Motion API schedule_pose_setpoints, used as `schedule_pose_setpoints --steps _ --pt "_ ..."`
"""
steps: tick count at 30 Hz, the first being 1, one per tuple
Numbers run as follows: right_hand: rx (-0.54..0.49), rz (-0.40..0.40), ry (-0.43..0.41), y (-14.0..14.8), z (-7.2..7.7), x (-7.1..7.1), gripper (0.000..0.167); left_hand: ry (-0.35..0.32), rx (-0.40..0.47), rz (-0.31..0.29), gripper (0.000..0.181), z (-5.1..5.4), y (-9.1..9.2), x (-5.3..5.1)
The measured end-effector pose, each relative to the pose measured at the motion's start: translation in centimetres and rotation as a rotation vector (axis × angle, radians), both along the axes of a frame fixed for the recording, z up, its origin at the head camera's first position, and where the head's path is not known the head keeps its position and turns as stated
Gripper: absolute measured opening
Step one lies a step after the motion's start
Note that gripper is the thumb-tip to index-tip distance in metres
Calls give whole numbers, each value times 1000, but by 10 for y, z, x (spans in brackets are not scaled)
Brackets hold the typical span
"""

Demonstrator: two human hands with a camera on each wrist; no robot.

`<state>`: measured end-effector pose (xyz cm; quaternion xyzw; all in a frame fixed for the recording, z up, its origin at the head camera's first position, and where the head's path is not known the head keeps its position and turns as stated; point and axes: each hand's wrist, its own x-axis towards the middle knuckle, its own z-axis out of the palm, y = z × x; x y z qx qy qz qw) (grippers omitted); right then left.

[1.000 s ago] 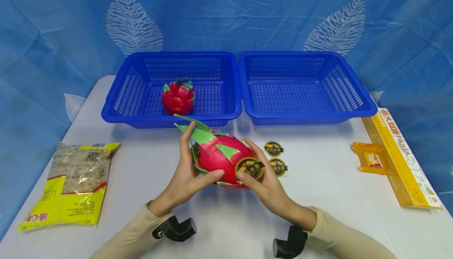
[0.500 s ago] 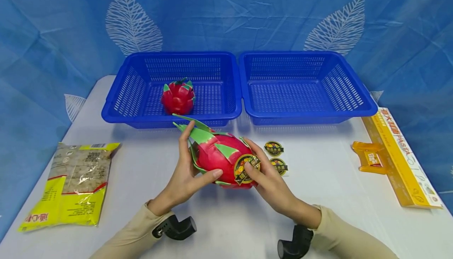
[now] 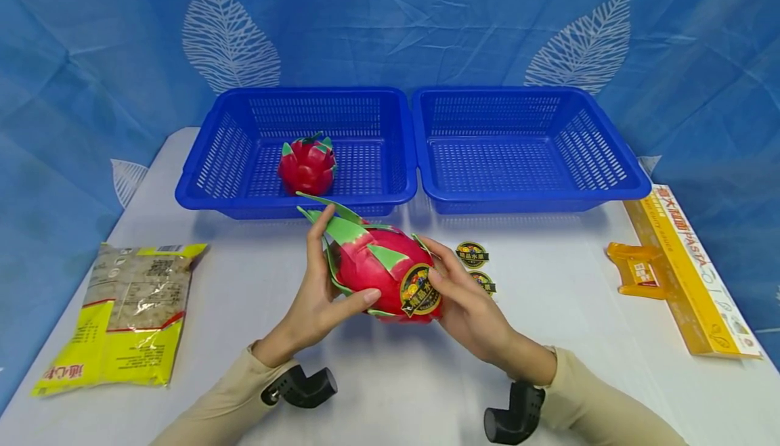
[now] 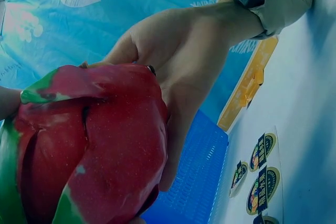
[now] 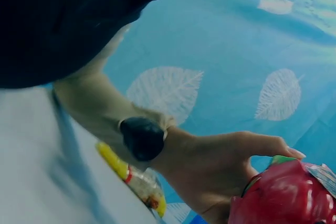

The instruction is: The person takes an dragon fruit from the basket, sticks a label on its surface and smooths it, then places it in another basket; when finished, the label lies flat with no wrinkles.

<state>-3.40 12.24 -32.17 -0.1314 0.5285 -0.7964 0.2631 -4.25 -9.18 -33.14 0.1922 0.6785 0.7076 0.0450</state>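
Above the white table, my left hand (image 3: 317, 304) grips a red dragon fruit (image 3: 365, 270) with green leaf tips, its thumb across the near side. My right hand (image 3: 475, 307) holds the fruit's right end, thumb at the edge of a round black-and-gold sticker (image 3: 417, 289) on the skin. The left wrist view shows the red skin of the dragon fruit (image 4: 115, 145) close up against the right palm. Beside the right hand lie more such stickers (image 3: 472, 254) on a sheet. What the far-side fingers do under the fruit is hidden.
Two blue plastic baskets (image 3: 530, 195) stand side by side at the back; the left one bears another dragon fruit (image 3: 307, 167). A yellow food bag (image 3: 122, 317) lies at left. At right are an orange tape dispenser (image 3: 637, 271) and a long pasta box (image 3: 695, 277).
My right thumb has swept across the sticker and up to its right edge, and the sticker now lies flatter on the dragon fruit. The right hand shifted slightly right; the left stays in place.
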Motion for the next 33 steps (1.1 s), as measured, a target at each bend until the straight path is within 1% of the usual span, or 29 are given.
schedule_pose_setpoints --steps 4,7,10,16,20,23,26,30,33 --pt "-32 -1 -105 1 2 -3 43 6 0 0 98 0 -1 0" --pt "-47 0 -163 1 3 -5 44 9 -1 1 98 0 -1 -1" --pt "-62 4 -170 2 2 -6 44 15 -9 7 98 0 -2 -1" --pt "-72 7 -147 1 -1 -6 46 10 -20 14 98 0 -3 -1" --pt "-52 4 -142 2 0 -6 45 -2 -13 6 98 0 -3 -1" --pt "-39 -4 -117 4 1 -6 43 -12 -4 -10 98 -1 -3 -1" --pt "-16 0 -54 7 0 -7 45 -19 -7 -29 98 -2 -2 -1" --pt "44 23 67 9 -2 -8 58 -26 -17 -81 99 -2 -1 0" --pt "105 26 119 9 -4 -10 68 -37 -25 -136 100 -3 0 0"
